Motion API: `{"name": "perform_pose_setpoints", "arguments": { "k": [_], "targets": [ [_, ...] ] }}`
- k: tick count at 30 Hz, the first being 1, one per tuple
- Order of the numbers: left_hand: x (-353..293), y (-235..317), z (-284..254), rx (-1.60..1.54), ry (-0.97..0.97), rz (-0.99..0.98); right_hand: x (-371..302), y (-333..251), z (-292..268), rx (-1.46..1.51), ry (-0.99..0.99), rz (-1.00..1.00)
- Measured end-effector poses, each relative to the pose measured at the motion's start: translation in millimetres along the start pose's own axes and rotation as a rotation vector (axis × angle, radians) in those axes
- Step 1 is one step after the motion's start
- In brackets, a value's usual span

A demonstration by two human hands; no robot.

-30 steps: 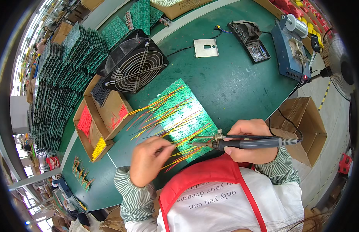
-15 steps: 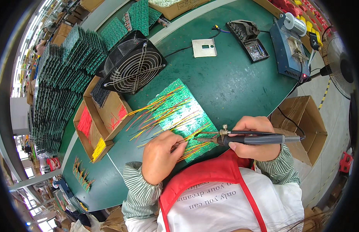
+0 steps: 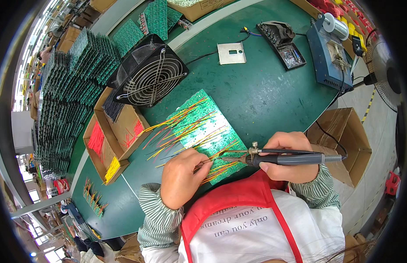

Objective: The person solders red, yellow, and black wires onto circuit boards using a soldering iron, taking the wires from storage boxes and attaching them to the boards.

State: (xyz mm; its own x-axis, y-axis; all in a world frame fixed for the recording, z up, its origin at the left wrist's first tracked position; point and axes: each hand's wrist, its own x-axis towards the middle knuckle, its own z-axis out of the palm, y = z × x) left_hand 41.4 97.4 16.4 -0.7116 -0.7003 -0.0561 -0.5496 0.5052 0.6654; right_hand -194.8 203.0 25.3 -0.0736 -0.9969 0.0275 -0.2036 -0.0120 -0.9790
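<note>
A green circuit board [image 3: 218, 118] lies tilted on the table in front of me. Rows of yellow, red and black wires [image 3: 186, 122] stick out over its left side. My left hand [image 3: 182, 177] is closed in a pinch over the board's lower left edge, on a thin wire mostly hidden by the fingers. My right hand [image 3: 287, 144] is wrapped around a soldering iron [image 3: 291, 159] with a solder feed tube clamped along it. Its tip points left, close to the left fingertips, low over the board; whether it touches a joint is too small to tell.
A black fan [image 3: 151, 74] stands beyond the board, beside a divided cardboard box [image 3: 120, 147] of wires. Boards are stacked [image 3: 67, 96] at left. A blue soldering station [image 3: 328, 61] with a solder spool, a black tray [image 3: 293, 57] and a white plate [image 3: 232, 53] sit farther back.
Both hands and the soldering iron stay almost in place. The red light seen on the blue soldering station earlier no longer shows.
</note>
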Motion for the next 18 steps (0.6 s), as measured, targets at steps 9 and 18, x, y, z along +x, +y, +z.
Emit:
{"name": "perform_pose_setpoints", "arguments": {
  "k": [9,18],
  "targets": [
    [-8,1,-34,0.128,0.196,-0.064,-7,-3,-10,-0.053,0.044,0.006],
    [9,17,9,0.083,0.045,0.098,-10,1,-15,-0.046,0.101,0.007]
  ]
}}
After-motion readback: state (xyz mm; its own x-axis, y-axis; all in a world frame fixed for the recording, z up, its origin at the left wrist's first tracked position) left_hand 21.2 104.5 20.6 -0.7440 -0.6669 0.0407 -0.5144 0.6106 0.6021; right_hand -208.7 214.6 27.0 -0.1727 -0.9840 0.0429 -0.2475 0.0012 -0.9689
